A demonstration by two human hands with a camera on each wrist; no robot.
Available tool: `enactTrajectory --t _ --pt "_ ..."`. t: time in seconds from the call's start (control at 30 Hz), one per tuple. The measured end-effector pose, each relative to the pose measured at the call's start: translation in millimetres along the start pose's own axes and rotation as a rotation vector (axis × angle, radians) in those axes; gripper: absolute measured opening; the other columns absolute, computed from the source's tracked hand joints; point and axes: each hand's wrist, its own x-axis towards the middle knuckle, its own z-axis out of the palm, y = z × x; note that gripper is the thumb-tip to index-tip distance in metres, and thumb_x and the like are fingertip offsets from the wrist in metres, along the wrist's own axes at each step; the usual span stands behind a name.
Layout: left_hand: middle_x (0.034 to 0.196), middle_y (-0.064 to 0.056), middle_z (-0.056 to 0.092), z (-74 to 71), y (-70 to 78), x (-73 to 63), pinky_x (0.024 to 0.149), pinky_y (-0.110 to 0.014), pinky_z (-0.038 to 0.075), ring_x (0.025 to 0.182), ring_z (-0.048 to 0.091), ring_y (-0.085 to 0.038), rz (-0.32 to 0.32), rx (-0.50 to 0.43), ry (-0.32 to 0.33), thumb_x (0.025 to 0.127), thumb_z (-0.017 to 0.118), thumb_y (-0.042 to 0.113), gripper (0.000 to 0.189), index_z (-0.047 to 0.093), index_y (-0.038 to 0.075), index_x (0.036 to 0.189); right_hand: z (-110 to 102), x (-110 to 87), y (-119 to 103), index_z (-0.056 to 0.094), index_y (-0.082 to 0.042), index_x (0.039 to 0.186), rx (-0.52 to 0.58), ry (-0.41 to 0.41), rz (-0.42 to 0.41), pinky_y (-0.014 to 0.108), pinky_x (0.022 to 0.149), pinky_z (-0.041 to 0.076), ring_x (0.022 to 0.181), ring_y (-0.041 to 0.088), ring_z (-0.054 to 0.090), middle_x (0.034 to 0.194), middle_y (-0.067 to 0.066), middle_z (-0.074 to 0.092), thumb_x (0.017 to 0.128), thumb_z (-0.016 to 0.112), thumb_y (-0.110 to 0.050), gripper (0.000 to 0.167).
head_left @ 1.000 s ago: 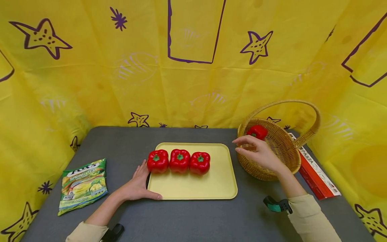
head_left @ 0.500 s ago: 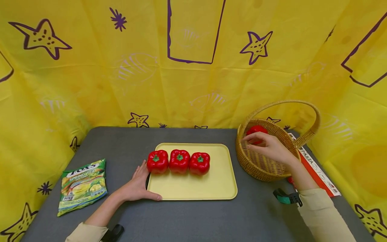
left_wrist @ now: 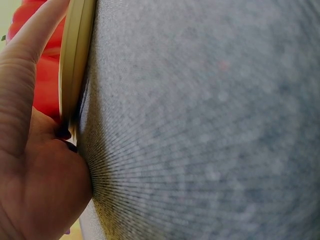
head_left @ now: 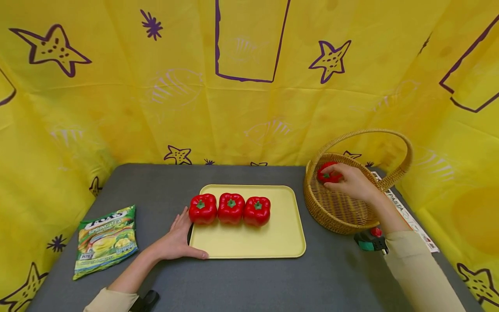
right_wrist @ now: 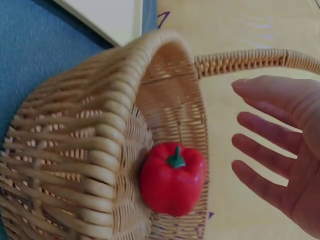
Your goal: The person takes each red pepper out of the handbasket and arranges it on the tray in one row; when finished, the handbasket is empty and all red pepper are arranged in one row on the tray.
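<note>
My left hand (head_left: 177,238) lies at the left end of a pale yellow tray (head_left: 284,234), thumb along the near edge and fingers straight beside the far left side. Three red bell peppers (head_left: 231,209) with green stems stand in a row on that tray. Another red bell pepper (right_wrist: 172,180) sits inside a wicker basket (head_left: 331,216) at the right. Over the basket reaches my right hand (head_left: 352,184), its fingertips overlapping this pepper in the head view. The right wrist view shows the right fingers (right_wrist: 265,155) spread, with a gap between them and the pepper.
A green Fox's packet (head_left: 105,242) lies on the grey table (head_left: 249,284) at the left. Right of the basket is a pasta box (head_left: 409,216), partly behind my right arm. The basket handle (head_left: 366,131) arches overhead. A small red thing (head_left: 376,232) shows beside my right wrist.
My right hand has moved from the basket's left rim rightward and in over the pepper inside. The left hand, tray and three peppers stay as they were.
</note>
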Motion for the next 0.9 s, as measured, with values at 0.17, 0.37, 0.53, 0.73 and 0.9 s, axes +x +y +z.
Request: enactTrajectory --t 0.17,0.37,0.53,0.73,0.9 --pt "0.158 -0.023 0.013 0.9 -0.4 0.7 0.107 -0.070 -0.002 0.143 -0.005 -0.048 0.005 -0.004 0.004 0.065 0.084 0.053 0.125 0.013 0.002 0.154 -5 9.4 6 0.062 0.001 0.121 -0.116 -0.026 -0.020 0.054 0.086 0.047 0.106 0.040 0.057 0.120 0.023 0.059 0.088 0.073 -0.014 0.038" --pt "0.158 -0.022 0.013 1.4 -0.4 1.5 0.108 -0.069 -0.002 0.143 -0.005 -0.047 -0.004 -0.002 0.003 0.064 0.084 0.055 0.126 0.013 0.002 0.154 -8 18.6 15 0.055 0.005 0.129 -0.173 -0.089 0.034 0.063 0.098 0.036 0.121 0.050 0.044 0.130 0.031 0.048 0.086 0.073 -0.011 0.049" --pt "0.158 -0.024 0.012 2.0 -0.5 0.0 0.108 -0.069 -0.002 0.143 -0.005 -0.047 -0.016 -0.005 0.000 0.064 0.084 0.054 0.126 0.014 0.002 0.154 -6 23.4 27 0.050 0.007 0.133 -0.187 -0.099 0.060 0.066 0.101 0.031 0.125 0.055 0.036 0.135 0.035 0.041 0.085 0.074 -0.011 0.056" --pt "0.158 -0.025 0.012 1.6 0.3 -2.4 0.108 -0.069 -0.002 0.143 -0.005 -0.048 -0.016 -0.005 -0.001 0.064 0.085 0.055 0.126 0.014 0.001 0.154 -2 23.6 41 0.046 0.010 0.134 -0.187 -0.104 0.058 0.066 0.100 0.032 0.123 0.056 0.036 0.133 0.037 0.040 0.083 0.075 -0.008 0.061" --pt "0.157 -0.027 0.013 0.4 2.2 -2.0 0.107 -0.070 -0.001 0.143 -0.004 -0.050 0.004 -0.005 0.004 0.064 0.085 0.054 0.125 0.015 0.001 0.153 -5 24.6 48 0.043 0.005 0.138 -0.191 -0.101 0.075 0.069 0.096 0.034 0.124 0.056 0.035 0.139 0.035 0.036 0.082 0.076 -0.008 0.066"
